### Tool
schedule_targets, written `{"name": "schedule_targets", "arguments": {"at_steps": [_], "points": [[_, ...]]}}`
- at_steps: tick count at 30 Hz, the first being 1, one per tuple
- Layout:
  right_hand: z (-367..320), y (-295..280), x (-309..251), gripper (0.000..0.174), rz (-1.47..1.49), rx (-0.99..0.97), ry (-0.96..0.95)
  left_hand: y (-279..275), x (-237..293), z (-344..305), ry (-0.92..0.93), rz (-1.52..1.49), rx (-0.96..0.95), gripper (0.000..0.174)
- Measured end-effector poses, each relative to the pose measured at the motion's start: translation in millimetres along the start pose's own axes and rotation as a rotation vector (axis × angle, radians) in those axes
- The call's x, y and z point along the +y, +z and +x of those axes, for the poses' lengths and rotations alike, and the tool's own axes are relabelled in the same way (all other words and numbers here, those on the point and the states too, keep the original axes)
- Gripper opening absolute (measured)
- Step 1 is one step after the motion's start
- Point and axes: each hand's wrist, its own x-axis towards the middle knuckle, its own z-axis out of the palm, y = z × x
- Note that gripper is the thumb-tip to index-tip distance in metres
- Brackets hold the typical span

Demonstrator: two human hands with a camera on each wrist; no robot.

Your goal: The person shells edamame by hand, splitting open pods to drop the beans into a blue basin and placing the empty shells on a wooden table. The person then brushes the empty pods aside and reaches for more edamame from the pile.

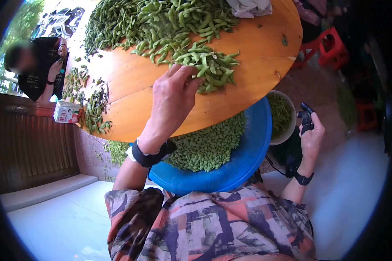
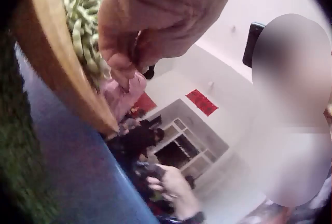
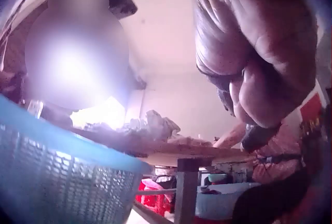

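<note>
My left hand (image 1: pixel 173 96) reaches over the round wooden table (image 1: pixel 259 45), its bent fingertips among green soybean pods (image 1: pixel 217 71) at the front of the heap. In the left wrist view its thumb and fingers come close together; I cannot tell whether they pinch a pod. My right hand (image 1: pixel 312 137) is raised at the right, with black covers (image 1: pixel 307 124) on some digits. Its fingers are loosely curled, and nothing shows in them. Below the table edge, a blue basin (image 1: pixel 265 126) contains shelled green beans (image 1: pixel 209 150).
A white bucket (image 1: pixel 293 124) of green pods or husks stands right of the basin. The large pod heap (image 1: pixel 161 26) covers the table's far side, with a pale cloth (image 1: pixel 250 8) beside it. A carton (image 1: pixel 67 112), a person (image 1: pixel 39 69) and red stools (image 1: pixel 333 50) are around the table.
</note>
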Motion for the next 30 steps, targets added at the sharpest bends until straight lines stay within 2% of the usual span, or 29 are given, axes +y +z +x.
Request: {"name": "schedule_targets", "arguments": {"at_steps": [1,4,5,6,7,8,9,10,12,13,14,16,17,20,22,26,29,30], "points": [[0,3,0,0.029,0.019,-0.023,0.007,-1,-1,3,0.008,0.133,-0.006,0.012],[-2,14,-23,0.021,0.089,-0.042,-0.045,9,-9,6,-0.010,0.156,-0.017,0.012],[-4,16,-33,0.017,0.125,-0.076,-0.061,8,-12,5,0.039,0.158,0.088,0.012],[-6,18,-43,0.014,0.160,-0.117,-0.072,5,-12,5,0.043,0.153,0.091,0.012],[-11,19,-54,0.011,0.280,-0.172,0.023,2,-10,5,0.011,0.059,0.128,0.013],[-12,23,-49,0.013,0.345,-0.269,-0.058,0,-8,3,-0.022,-0.034,0.162,0.014],[-19,27,-68,0.017,0.486,-0.350,0.010,-2,-3,-2,-0.094,-0.174,0.113,0.016],[-27,35,-91,0.021,0.627,-0.430,0.078,-1,1,-12,-0.090,-0.178,0.110,0.016],[-32,46,-105,0.027,0.585,-0.622,-0.013,1,11,-35,-0.345,-0.927,-0.192,0.016],[-35,54,-104,0.032,0.638,-0.699,-0.064,3,19,-44,-0.403,-0.999,-0.237,0.016],[-37,60,-107,0.026,0.635,-0.762,0.000,5,27,-50,-0.463,-1.073,-0.281,0.017],[-41,69,-109,0.017,0.627,-0.852,0.053,11,34,-60,-0.509,-1.102,-0.282,0.016],[-43,73,-108,0.015,0.738,-0.889,0.092,15,32,-66,-0.477,-1.129,-0.225,0.017],[-45,77,-107,0.016,0.828,-0.956,0.210,20,34,-76,-0.448,-1.157,-0.135,0.022],[-48,82,-103,0.016,0.829,-0.926,0.178,23,37,-80,-0.360,-0.995,-0.062,0.024],[-48,86,-96,0.021,0.921,-0.883,0.091,24,38,-83,-0.377,-1.013,-0.074,0.026],[-47,79,-103,0.031,0.803,-0.881,0.170,25,38,-85,-0.394,-1.052,-0.074,0.028],[-47,78,-102,0.031,0.802,-0.882,0.172,26,40,-86,-0.346,-0.922,-0.055,0.030]]}}
